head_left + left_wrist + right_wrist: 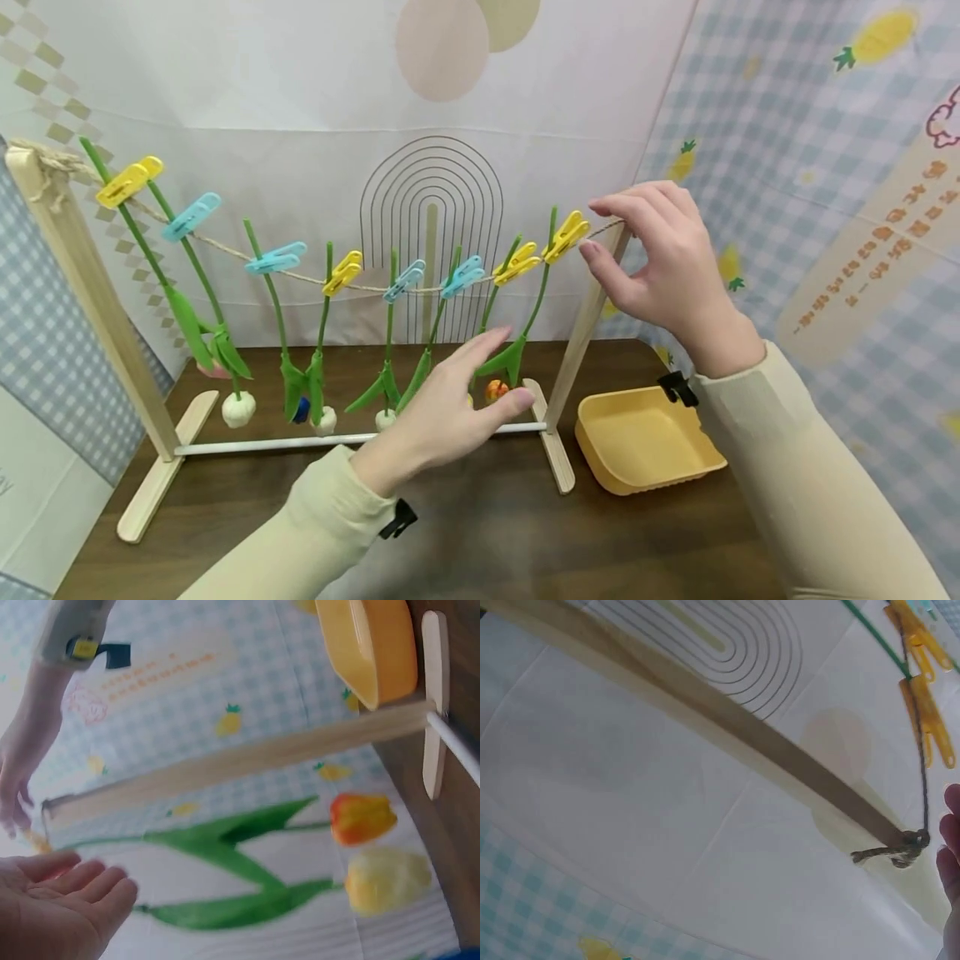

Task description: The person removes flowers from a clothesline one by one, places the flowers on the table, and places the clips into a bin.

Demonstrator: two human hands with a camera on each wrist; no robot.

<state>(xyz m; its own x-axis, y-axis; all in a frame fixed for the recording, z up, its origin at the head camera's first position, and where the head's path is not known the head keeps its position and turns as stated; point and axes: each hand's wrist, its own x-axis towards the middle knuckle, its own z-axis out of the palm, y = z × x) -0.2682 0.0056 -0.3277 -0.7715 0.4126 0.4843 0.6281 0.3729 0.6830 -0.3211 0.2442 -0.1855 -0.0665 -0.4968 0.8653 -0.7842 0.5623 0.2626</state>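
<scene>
1. The right hand (667,262) is hovering at the upper right of the head view, its thumb and forefinger parting beside the rightmost yellow clip (566,237); its grip is standing open, apparently holding nothing. Whether a finger is brushing the rope (225,247), one cannot tell.
2. That rightmost yellow clip is pinching the rope and a green stem, from which an orange-red flower (497,390) is hanging head down, right of centre.
3. The left hand (450,408) is reaching across the lower centre, in front of the hanging flowers, its grip loose and empty, thumb pointing right.
4. Along the sagging rope, four yellow and four blue clips are holding green stems upside down; white flower heads, such as the one at lower left (238,408), are dangling above the desk (600,533).
5. A left wooden post (97,312) and a right wooden post (585,354) are carrying the rope, while a white rod (285,443) is joining them near the base.
6. A yellow basin (652,446) is sitting at the right of the frame, just beside the stand's right foot (553,454).
</scene>
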